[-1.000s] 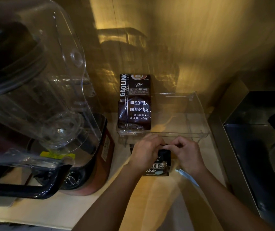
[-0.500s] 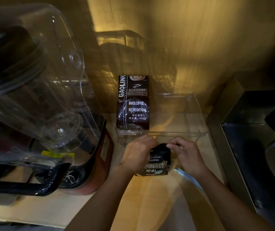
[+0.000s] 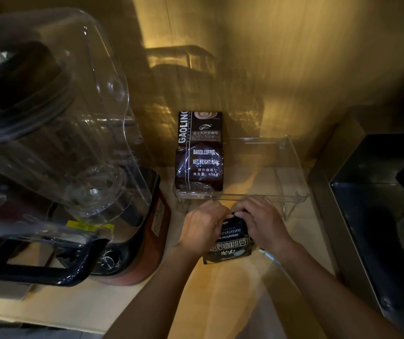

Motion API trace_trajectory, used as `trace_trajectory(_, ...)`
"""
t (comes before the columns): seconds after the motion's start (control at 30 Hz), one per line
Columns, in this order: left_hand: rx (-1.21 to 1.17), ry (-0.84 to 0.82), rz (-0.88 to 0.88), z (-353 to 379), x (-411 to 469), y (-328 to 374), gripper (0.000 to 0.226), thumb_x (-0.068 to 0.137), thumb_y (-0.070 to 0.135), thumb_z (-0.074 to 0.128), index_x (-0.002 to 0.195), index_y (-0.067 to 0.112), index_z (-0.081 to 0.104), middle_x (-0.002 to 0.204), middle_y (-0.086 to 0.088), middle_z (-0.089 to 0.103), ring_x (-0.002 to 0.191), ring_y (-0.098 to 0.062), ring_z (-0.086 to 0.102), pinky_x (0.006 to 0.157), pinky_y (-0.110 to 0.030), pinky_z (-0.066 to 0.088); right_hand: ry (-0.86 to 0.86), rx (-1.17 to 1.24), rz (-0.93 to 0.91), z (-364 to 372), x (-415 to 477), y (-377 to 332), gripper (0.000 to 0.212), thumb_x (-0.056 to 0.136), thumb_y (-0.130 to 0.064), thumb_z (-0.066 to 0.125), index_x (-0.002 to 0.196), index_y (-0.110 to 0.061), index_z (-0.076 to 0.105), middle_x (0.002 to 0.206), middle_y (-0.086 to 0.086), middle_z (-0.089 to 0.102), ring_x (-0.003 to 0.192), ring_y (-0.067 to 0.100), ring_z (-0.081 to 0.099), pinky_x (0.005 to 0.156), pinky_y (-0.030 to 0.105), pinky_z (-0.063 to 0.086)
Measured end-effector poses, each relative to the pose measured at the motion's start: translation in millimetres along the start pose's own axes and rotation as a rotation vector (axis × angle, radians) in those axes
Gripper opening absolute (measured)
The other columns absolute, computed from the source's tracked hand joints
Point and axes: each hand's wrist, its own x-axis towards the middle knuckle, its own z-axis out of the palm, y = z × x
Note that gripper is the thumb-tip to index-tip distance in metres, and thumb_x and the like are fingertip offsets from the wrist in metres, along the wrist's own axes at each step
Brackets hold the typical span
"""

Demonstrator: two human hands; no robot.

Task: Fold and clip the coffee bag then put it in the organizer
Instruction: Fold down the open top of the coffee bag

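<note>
A small black coffee bag (image 3: 230, 243) with white lettering stands on the wooden counter just in front of the clear plastic organizer (image 3: 291, 167). My left hand (image 3: 203, 228) grips the bag's upper left side. My right hand (image 3: 264, 223) holds its upper right side, and the fingers of both meet over the bag's top, which they hide. A pale blue clip (image 3: 268, 255) lies on the counter beside my right wrist. A taller dark brown coffee bag (image 3: 199, 152) stands in the organizer's left part.
A large blender (image 3: 56, 148) with a clear cover and dark handle fills the left side. A dark metal appliance (image 3: 382, 216) stands at the right. The wall runs close behind the organizer. The organizer's right part holds nothing.
The small bag now shows more of its front, and both hands have closed in over its top. The camera view has shifted slightly.
</note>
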Motion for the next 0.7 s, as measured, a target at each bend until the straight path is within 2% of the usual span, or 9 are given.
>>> trace_trajectory(0.17,-0.071,0.008,-0.039,-3,0,-7,0.007,0.083,0.012,0.065,0.077,0.009,0.067,0.074,-0.006,0.069,0.07,-0.022,0.059,0.059,-0.037,0.051,0.125,0.017,0.123,-6,-1,3,0.02,0.068,-0.013,0.076,0.058,-0.011,0.059,0.061,-0.01,0.049,0.062,0.015,0.048,0.063,0.029,0.033)
trace_trajectory(0.23,-0.083,0.015,-0.035,-4,2,-6,0.008,0.082,0.012,0.066,0.075,0.009,0.067,0.072,-0.006,0.069,0.069,-0.022,0.059,0.059,-0.036,0.051,0.104,0.02,0.052,-9,-2,5,0.016,0.07,-0.014,0.073,0.059,-0.012,0.062,0.06,-0.008,0.054,0.061,0.017,0.052,0.064,0.029,0.034)
trace_trajectory(0.33,-0.067,0.026,-0.034,-3,4,-2,0.007,0.082,0.011,0.065,0.075,0.008,0.065,0.071,-0.008,0.068,0.068,-0.024,0.059,0.06,-0.039,0.051,0.016,-0.109,-0.104,-8,0,7,0.016,0.08,-0.017,0.055,0.072,-0.01,0.066,0.071,0.004,0.069,0.068,0.023,0.061,0.07,0.028,0.032)
trace_trajectory(0.43,-0.035,0.034,-0.032,-1,5,1,0.005,0.082,0.008,0.064,0.077,0.008,0.064,0.071,-0.009,0.065,0.068,-0.026,0.059,0.062,-0.043,0.051,0.037,-0.212,-0.175,-3,0,5,0.011,0.076,-0.009,0.057,0.079,-0.01,0.067,0.076,0.004,0.071,0.07,0.022,0.062,0.071,0.026,0.031)
trace_trajectory(0.57,-0.031,0.008,-0.016,-3,3,0,0.003,0.081,0.006,0.062,0.08,0.008,0.063,0.074,-0.008,0.065,0.071,-0.025,0.059,0.065,-0.043,0.05,0.088,-0.163,-0.147,2,-2,3,0.021,0.081,-0.018,0.047,0.07,-0.009,0.063,0.068,0.004,0.068,0.064,0.022,0.06,0.072,0.028,0.031)
trace_trajectory(0.6,-0.041,0.028,-0.049,-3,2,-2,0.004,0.081,0.009,0.064,0.077,0.008,0.062,0.073,-0.008,0.065,0.07,-0.023,0.059,0.064,-0.041,0.05,0.101,-0.147,-0.117,2,-1,3,0.02,0.081,-0.018,0.049,0.068,-0.009,0.062,0.066,0.004,0.067,0.063,0.021,0.06,0.073,0.028,0.03)
trace_trajectory(0.7,-0.063,0.132,-0.227,-3,-3,-7,0.027,0.075,0.022,0.074,0.061,0.008,0.056,0.063,-0.007,0.062,0.061,-0.018,0.055,0.054,-0.031,0.045,0.098,-0.112,-0.04,4,-1,3,0.016,0.079,-0.019,0.056,0.066,-0.011,0.061,0.066,0.003,0.067,0.065,0.02,0.061,0.075,0.028,0.026)
